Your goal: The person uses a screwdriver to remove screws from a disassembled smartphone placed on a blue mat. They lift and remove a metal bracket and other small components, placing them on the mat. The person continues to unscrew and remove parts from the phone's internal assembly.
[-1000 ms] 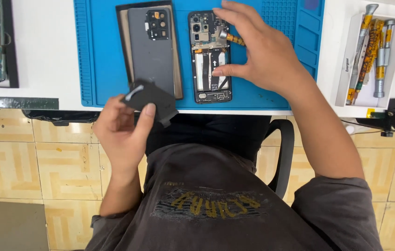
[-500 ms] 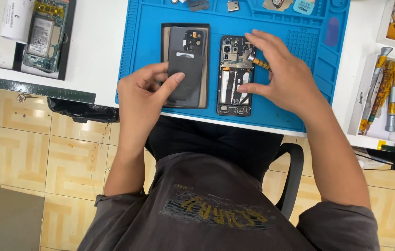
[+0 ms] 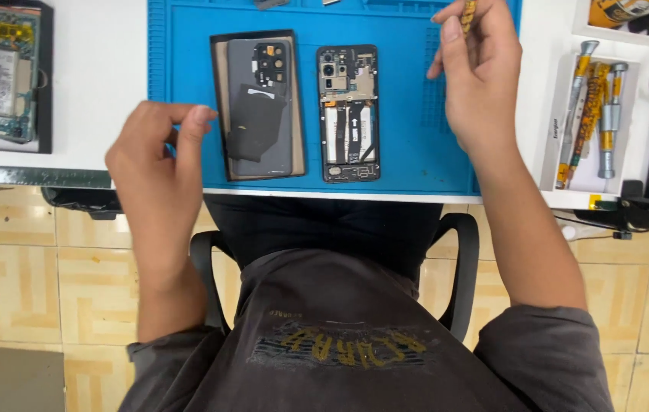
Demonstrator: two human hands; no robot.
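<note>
- Head view: my left hand (image 3: 158, 156) hangs over the near edge of the white table (image 3: 88, 84), thumb and forefinger drawn together in a loose pinch. I cannot tell whether anything sits between them.
- My right hand (image 3: 479, 72) is raised over the far right part of the blue work mat (image 3: 408, 99), fingers curled around a thin yellow-handled tool (image 3: 467, 11) whose top runs out of the picture.
- Between my hands, on the mat, lie two phone parts side by side. The grey back cover (image 3: 259, 103) sits on the left, just beside my left fingertips, with a dark flat sheet (image 3: 254, 131) resting on it.
- The opened phone body (image 3: 349, 113) lies right of the cover, its boards and cables showing, apart from both hands.
- To the right of the mat, a white tray (image 3: 552, 122) holds several screwdrivers (image 3: 592, 107) laid lengthwise, near my right forearm.
- At the far left, a black tray (image 3: 43, 84) holds another opened phone (image 3: 0, 76), well apart from my left hand.
</note>
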